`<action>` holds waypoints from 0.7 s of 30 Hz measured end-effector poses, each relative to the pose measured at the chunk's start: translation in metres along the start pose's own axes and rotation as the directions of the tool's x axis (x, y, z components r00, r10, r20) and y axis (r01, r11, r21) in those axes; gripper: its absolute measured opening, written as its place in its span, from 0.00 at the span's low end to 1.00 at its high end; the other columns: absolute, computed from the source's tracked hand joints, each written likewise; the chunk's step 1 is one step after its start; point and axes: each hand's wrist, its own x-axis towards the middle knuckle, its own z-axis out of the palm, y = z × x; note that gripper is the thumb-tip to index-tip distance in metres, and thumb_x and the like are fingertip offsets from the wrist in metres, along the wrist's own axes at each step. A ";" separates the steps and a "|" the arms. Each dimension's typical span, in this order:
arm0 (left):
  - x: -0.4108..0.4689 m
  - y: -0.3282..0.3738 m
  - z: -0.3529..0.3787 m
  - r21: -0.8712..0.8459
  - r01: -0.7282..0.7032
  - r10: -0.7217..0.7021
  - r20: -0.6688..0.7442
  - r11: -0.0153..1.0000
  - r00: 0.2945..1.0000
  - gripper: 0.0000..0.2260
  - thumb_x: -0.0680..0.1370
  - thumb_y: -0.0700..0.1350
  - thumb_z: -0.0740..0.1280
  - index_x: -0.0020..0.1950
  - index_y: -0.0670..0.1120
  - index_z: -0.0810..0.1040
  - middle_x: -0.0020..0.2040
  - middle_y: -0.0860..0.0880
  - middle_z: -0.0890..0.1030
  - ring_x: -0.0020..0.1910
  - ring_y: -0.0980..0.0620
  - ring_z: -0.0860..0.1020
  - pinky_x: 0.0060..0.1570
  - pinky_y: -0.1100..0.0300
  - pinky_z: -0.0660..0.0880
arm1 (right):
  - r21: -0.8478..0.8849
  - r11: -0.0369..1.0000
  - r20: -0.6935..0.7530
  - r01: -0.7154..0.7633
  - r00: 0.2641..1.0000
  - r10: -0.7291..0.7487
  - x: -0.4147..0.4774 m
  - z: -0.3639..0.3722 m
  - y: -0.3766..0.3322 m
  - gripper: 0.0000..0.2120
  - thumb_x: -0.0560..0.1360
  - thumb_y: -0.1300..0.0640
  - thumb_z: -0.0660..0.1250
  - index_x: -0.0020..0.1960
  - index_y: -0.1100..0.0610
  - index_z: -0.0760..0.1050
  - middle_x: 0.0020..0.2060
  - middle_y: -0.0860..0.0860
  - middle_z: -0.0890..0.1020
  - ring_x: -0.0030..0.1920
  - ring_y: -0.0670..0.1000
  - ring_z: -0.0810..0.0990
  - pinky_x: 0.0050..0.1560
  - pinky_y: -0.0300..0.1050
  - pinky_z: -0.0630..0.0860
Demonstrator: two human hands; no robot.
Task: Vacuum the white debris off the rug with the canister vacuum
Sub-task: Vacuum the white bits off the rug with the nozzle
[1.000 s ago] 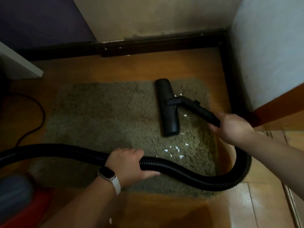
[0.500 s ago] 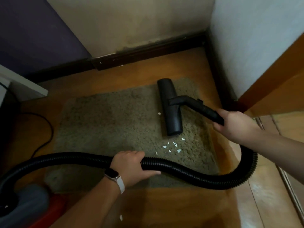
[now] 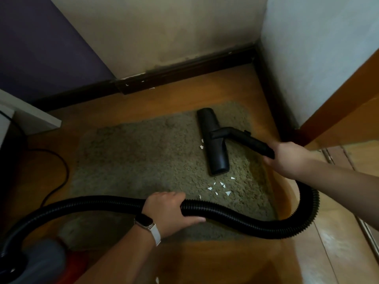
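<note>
A shaggy olive rug (image 3: pixel 143 160) lies on the wooden floor. The black floor nozzle (image 3: pixel 213 144) rests on its right part, lengthwise away from me. My right hand (image 3: pixel 287 158) grips the black wand handle (image 3: pixel 252 142) at the rug's right edge. My left hand (image 3: pixel 170 212) is wrapped over the ribbed black hose (image 3: pixel 246 220), which crosses the rug's near edge. Several white scraps (image 3: pixel 220 187) lie just in front of the nozzle; two more scraps (image 3: pixel 202 144) sit by its left side. The grey and red canister (image 3: pixel 41 265) shows at the bottom left.
Walls with a dark skirting board (image 3: pixel 184 68) close the corner behind and right of the rug. A black power cord (image 3: pixel 61 171) curls on the floor at left, beside a white furniture edge (image 3: pixel 30 117). One white scrap (image 3: pixel 156 280) lies on bare floor near me.
The nozzle has slid left across the rug, off the scraps that lay on its right. Scraps now show by its left side. My left hand keeps its hold on the hose.
</note>
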 end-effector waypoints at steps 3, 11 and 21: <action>0.003 -0.003 -0.005 -0.003 0.013 -0.013 -0.041 1.000 0.999 0.33 0.64 0.81 0.54 0.44 0.54 0.73 0.40 0.58 0.78 0.41 0.56 0.77 0.44 0.60 0.72 | -0.035 0.998 -0.009 0.054 0.998 -0.055 0.012 0.001 -0.018 0.13 0.79 0.44 0.63 0.59 0.49 0.73 0.37 0.47 0.79 0.36 0.47 0.79 0.37 0.48 0.81; -0.002 -0.002 0.006 0.006 -0.015 0.016 -0.079 1.000 0.997 0.31 0.64 0.81 0.54 0.41 0.54 0.71 0.39 0.57 0.79 0.39 0.56 0.78 0.43 0.60 0.72 | -0.094 0.980 0.022 0.174 0.985 -0.173 0.019 0.005 -0.048 0.15 0.79 0.45 0.64 0.63 0.48 0.71 0.36 0.46 0.77 0.36 0.48 0.78 0.36 0.47 0.78; -0.001 0.002 0.005 -0.009 -0.011 0.011 0.002 1.000 1.000 0.29 0.65 0.80 0.54 0.42 0.55 0.67 0.38 0.58 0.71 0.39 0.57 0.72 0.42 0.61 0.69 | -0.022 0.999 -0.016 0.025 1.000 -0.026 0.002 -0.004 0.000 0.16 0.79 0.45 0.63 0.65 0.49 0.72 0.37 0.47 0.79 0.35 0.46 0.79 0.33 0.44 0.78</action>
